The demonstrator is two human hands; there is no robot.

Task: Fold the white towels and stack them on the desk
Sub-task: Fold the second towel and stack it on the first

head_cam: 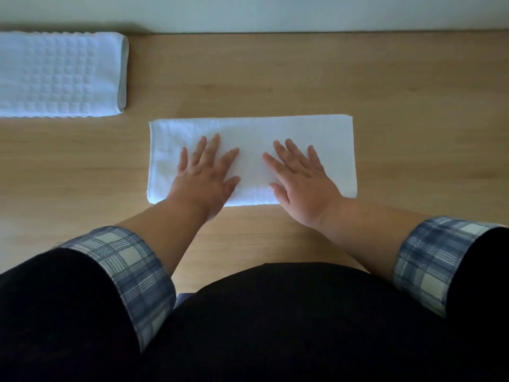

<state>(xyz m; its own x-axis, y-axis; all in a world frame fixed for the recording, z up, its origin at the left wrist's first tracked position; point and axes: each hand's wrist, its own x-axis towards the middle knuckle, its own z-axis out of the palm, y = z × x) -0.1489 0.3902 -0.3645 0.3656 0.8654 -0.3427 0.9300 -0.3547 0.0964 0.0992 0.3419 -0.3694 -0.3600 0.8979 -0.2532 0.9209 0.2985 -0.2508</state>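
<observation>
Our dark top and plaid cuffs (137, 274) fill the bottom of the frame. Above them our left hand (205, 175) and right hand (300, 180) press flat, fingers (213, 144) spread and gripping nothing, on a folded white towel (253, 133) at centre of the worktop (385, 92). A second folded towel (55, 75) lies upper left.

pale wall (275, 12): runs along the desk's far edge | small dark blue-grey object (184, 298): below the near edge, mostly hidden, unidentifiable
</observation>
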